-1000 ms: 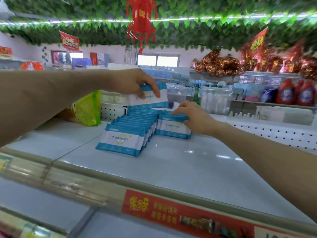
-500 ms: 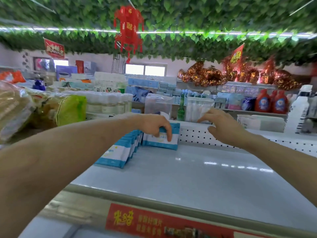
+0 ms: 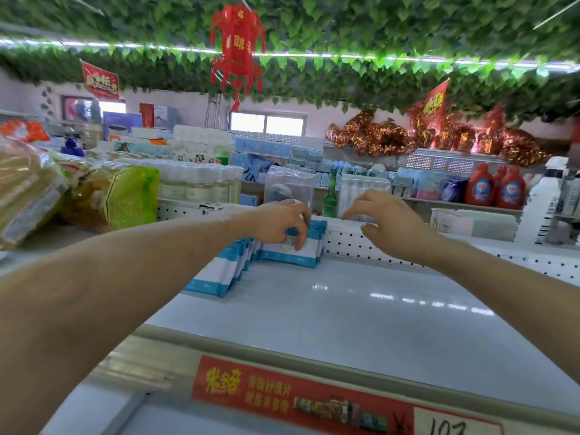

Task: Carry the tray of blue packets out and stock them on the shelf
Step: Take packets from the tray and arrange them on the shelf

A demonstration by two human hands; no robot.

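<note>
The white shelf (image 3: 345, 309) is carrying the stock near its back edge, left of the middle; a perforated back wall (image 3: 361, 243) is standing right behind it, and a clear plastic box (image 3: 288, 186) and a green bottle (image 3: 330, 199) are rising beyond that wall; a green bag (image 3: 125, 199) is lying at the left end, well apart from the packets; a red price strip (image 3: 298, 397) is running along the front edge; red detergent bottles (image 3: 496, 186) are showing on a far shelf at the right; a row of blue packets (image 3: 219, 271) is running from mid-shelf toward the back edge, each standing on a long edge and leaning; just right of it a short stack (image 3: 295, 255) is standing upright against the back wall, broad faces toward the front edge, long axis lying along the back edge; the left hand (image 3: 279, 224) is curling its fingers over the top of this stack's front packet, gripping it; the right hand (image 3: 386, 221) is hovering over the back wall, fingers loosely bent, holding nothing
</note>
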